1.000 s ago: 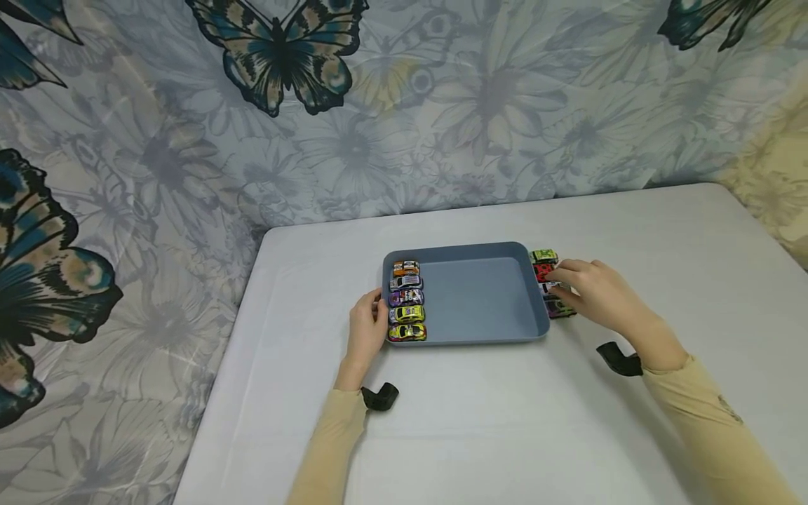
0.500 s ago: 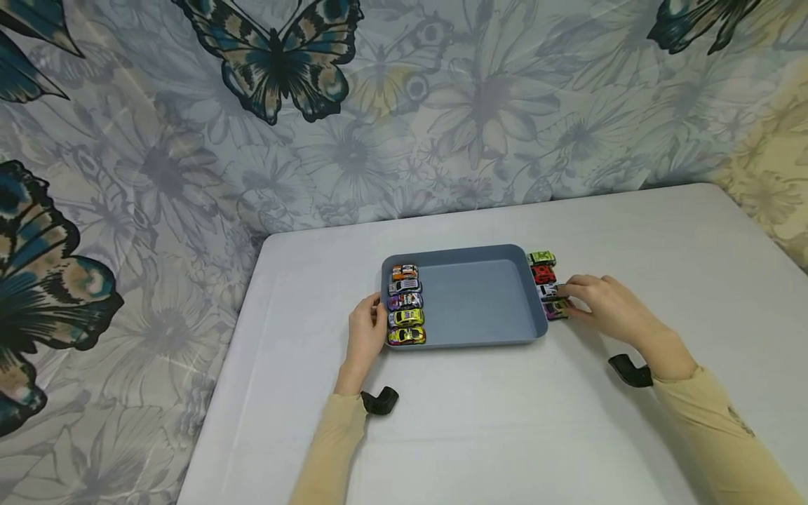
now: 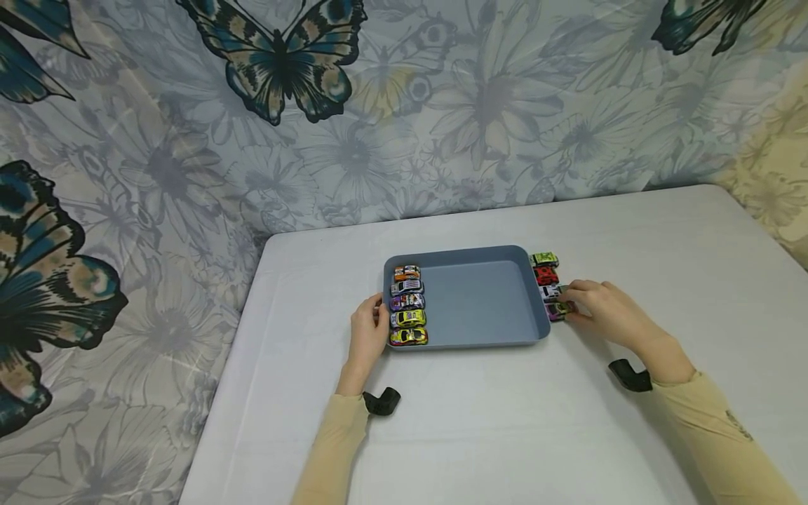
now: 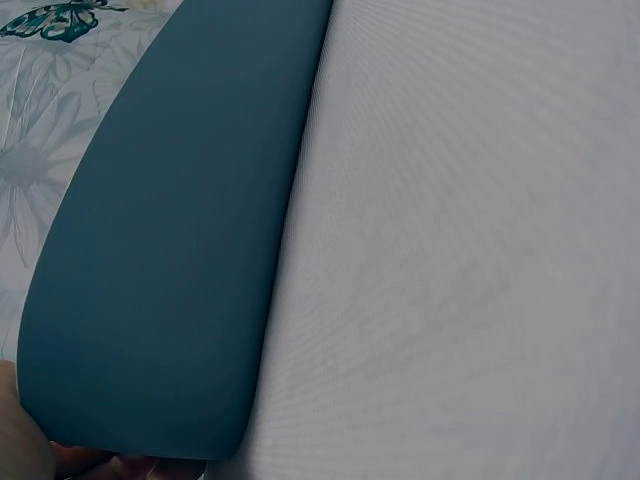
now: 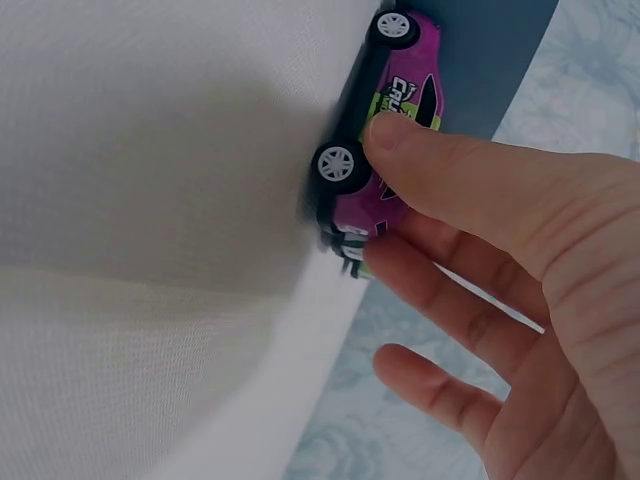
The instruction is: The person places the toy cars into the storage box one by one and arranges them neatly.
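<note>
From the head, a tray (image 3: 480, 298) lies on the white bench (image 3: 480, 421). The left hand (image 3: 368, 326) is at the tray's left end; I can't tell if its fingers pinch the rim or just press on it. Five cars (image 3: 407, 302) sit in a row inside, by that end. Just outside the right end are a green car (image 3: 544, 259), a red car (image 3: 546, 275), a white car (image 3: 550, 293) and a purple car (image 3: 555, 313). The right hand (image 3: 609, 310) is at the purple car.

From the left wrist, the tray's wall looks big and dark. A bit of the left hand shows in the low corner.

From the right wrist, the fingers pinch the purple car. The thumb (image 5: 400, 140) is on its side, next to a wheel, and two fingers (image 5: 430, 285) go behind it. Another finger sticks out, apart from the car.
</note>
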Action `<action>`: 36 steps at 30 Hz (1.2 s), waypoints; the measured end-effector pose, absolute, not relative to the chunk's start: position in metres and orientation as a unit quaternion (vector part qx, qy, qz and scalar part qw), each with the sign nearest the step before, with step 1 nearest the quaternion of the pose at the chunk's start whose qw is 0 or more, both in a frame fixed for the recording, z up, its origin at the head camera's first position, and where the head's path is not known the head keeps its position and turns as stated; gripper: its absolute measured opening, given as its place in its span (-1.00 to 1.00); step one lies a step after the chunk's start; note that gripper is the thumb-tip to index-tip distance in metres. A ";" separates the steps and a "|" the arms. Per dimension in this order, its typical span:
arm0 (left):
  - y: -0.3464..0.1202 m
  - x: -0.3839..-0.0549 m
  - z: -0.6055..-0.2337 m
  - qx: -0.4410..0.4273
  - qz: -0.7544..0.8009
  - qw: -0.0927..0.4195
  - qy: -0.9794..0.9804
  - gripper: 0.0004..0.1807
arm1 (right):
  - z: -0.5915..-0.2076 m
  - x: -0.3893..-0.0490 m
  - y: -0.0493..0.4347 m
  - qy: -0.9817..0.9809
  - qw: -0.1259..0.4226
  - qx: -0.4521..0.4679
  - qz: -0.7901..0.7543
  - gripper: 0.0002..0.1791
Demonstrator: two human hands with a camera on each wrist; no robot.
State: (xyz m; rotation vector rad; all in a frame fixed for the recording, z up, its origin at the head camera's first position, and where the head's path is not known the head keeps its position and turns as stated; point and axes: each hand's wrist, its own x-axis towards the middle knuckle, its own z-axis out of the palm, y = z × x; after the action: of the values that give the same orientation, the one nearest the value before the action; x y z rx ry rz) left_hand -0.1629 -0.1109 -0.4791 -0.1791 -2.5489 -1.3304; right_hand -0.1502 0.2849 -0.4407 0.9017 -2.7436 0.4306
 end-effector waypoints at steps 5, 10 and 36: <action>-0.111 -0.163 -0.479 -0.058 -0.457 0.129 -0.878 -0.70 | -0.441 -0.151 0.285 -0.929 0.121 0.313 0.157 -0.70; -0.110 -0.163 -0.478 -0.054 -0.456 0.120 -0.880 -0.69 | -0.439 -0.151 0.285 -0.928 0.120 0.312 0.164 -0.70; -0.111 -0.162 -0.477 -0.056 -0.461 0.120 -0.878 -0.68 | -0.399 -0.162 0.283 -0.901 0.214 0.345 0.152 -0.65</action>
State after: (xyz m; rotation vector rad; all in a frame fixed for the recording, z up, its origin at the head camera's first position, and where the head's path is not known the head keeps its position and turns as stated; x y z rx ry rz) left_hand -0.1617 -0.1106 -0.4773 -0.1624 -2.5653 -1.3460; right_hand -0.1615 0.2827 -0.3991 0.9575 -2.4996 0.4212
